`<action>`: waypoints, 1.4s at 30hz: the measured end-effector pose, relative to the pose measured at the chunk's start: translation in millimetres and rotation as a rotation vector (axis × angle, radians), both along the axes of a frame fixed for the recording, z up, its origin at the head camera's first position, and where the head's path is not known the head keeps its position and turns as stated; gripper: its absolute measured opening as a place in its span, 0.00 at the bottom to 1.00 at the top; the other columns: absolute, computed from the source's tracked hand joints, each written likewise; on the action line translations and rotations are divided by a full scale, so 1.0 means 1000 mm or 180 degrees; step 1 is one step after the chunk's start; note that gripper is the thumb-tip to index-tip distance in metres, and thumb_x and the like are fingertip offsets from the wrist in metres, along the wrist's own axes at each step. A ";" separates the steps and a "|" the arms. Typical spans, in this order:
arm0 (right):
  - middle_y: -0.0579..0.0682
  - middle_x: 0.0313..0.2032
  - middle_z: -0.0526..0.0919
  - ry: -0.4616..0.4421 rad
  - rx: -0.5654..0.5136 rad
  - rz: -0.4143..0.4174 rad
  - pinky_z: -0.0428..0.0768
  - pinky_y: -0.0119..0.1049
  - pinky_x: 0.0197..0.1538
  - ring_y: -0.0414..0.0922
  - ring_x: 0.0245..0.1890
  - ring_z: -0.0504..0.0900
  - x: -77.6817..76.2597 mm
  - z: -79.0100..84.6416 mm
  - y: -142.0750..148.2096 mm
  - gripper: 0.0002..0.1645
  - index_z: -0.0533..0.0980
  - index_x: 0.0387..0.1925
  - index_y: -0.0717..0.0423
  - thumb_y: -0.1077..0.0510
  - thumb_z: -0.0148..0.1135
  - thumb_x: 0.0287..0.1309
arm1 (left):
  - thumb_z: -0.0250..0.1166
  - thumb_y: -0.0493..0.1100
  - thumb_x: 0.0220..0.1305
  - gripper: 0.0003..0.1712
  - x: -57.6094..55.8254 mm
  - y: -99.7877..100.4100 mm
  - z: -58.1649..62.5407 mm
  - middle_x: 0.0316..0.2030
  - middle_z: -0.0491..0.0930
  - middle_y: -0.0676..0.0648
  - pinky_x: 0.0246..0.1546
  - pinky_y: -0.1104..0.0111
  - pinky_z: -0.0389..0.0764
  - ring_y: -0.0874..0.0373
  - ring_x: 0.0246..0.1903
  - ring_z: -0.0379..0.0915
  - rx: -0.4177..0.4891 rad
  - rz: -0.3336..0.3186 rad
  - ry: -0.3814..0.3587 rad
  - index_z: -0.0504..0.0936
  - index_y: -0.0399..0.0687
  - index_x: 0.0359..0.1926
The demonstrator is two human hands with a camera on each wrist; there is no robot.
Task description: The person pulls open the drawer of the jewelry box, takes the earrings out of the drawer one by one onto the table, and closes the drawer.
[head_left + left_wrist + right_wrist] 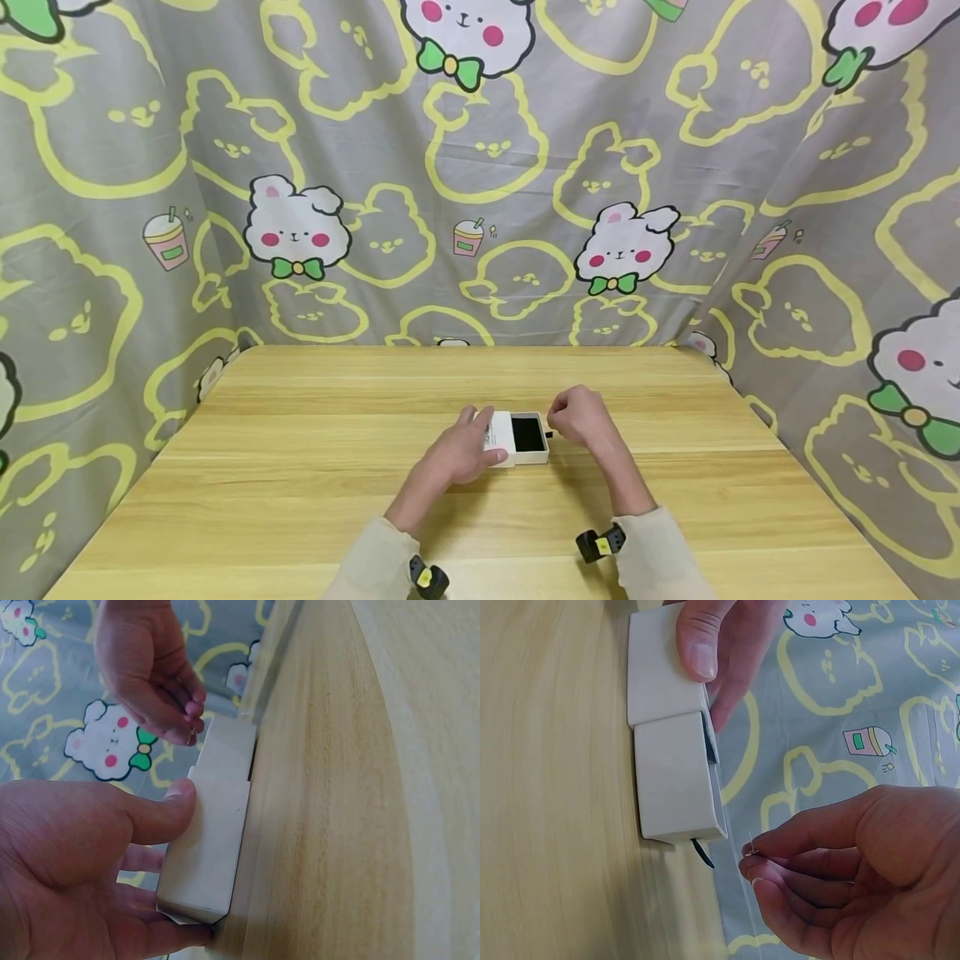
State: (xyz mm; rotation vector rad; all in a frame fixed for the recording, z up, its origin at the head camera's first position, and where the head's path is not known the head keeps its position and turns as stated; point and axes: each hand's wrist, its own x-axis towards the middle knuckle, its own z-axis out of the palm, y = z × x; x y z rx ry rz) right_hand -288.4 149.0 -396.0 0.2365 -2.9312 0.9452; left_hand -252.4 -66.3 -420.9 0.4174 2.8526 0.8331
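Note:
A small white drawer box lies on the table, its inner tray (532, 457) slid partway out to the right of its sleeve (501, 437). Inside the tray shows a black lining (528, 434), and a short black ribbon tab (703, 853) sticks out of its end. My left hand (459, 450) grips the sleeve, thumb on the near side and fingers around the far side and end. Just beyond the tray's open end, my right hand (581, 417) pinches a tiny pin-like piece (751, 844) with a thin post, resembling a stud earring, between thumb and forefinger.
The wooden table (300, 467) extends around the box on all sides. A grey curtain (390, 167) with cartoon prints hangs behind the table and along both its sides. Black wrist cameras (600, 544) sit on both sleeves.

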 end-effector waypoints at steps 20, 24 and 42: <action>0.45 0.20 0.82 -0.0003 0.0018 -0.0115 0.73 0.35 0.28 0.45 0.24 0.76 -0.005 -0.003 0.009 0.09 0.85 0.21 0.56 0.66 0.60 0.45 | 0.66 0.54 0.69 0.45 0.000 0.001 0.002 0.74 0.57 0.32 0.58 0.43 0.77 0.33 0.57 0.76 -0.0067 0.0042 -0.0073 0.58 0.42 0.78; 0.46 0.21 0.83 -0.0075 -0.0007 -0.0141 0.73 0.35 0.27 0.45 0.24 0.76 -0.005 -0.002 0.011 0.08 0.85 0.23 0.57 0.66 0.60 0.47 | 0.66 0.54 0.69 0.44 0.000 0.001 0.001 0.74 0.58 0.32 0.58 0.43 0.77 0.33 0.57 0.76 -0.0054 0.0026 -0.0058 0.58 0.42 0.78; 0.47 0.17 0.81 -0.0199 -0.0094 -0.0257 0.72 0.34 0.26 0.44 0.22 0.76 -0.007 -0.003 0.023 0.09 0.85 0.25 0.59 0.67 0.59 0.48 | 0.67 0.53 0.68 0.45 0.001 0.001 0.001 0.72 0.60 0.32 0.58 0.44 0.77 0.35 0.53 0.77 0.0003 0.0043 -0.0013 0.59 0.41 0.77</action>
